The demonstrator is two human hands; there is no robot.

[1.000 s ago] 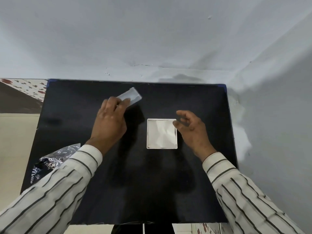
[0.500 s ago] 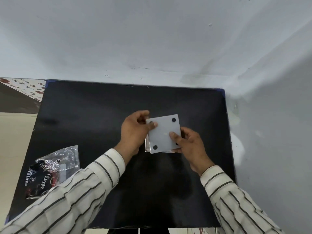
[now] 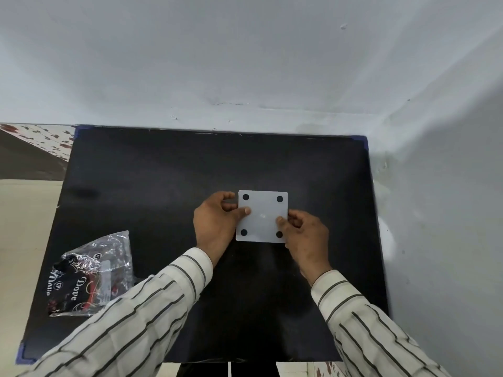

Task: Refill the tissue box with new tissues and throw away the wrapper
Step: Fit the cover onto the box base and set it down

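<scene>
Near the centre of the black table (image 3: pixel 136 186) we see the white tissue box (image 3: pixel 262 216), its upper face a square panel bearing four black dots, one near each corner. The left hand (image 3: pixel 217 227) grips the box's left edge, thumb laid on the panel and fingers curled behind the side. The right hand (image 3: pixel 304 235) pinches the lower right corner, thumb on top. At the table's near left lies the crumpled wrapper (image 3: pixel 92 276), clear plastic with a dark printed part, well apart from both hands. We note striped sleeves (image 3: pixel 152 308) on both arms.
</scene>
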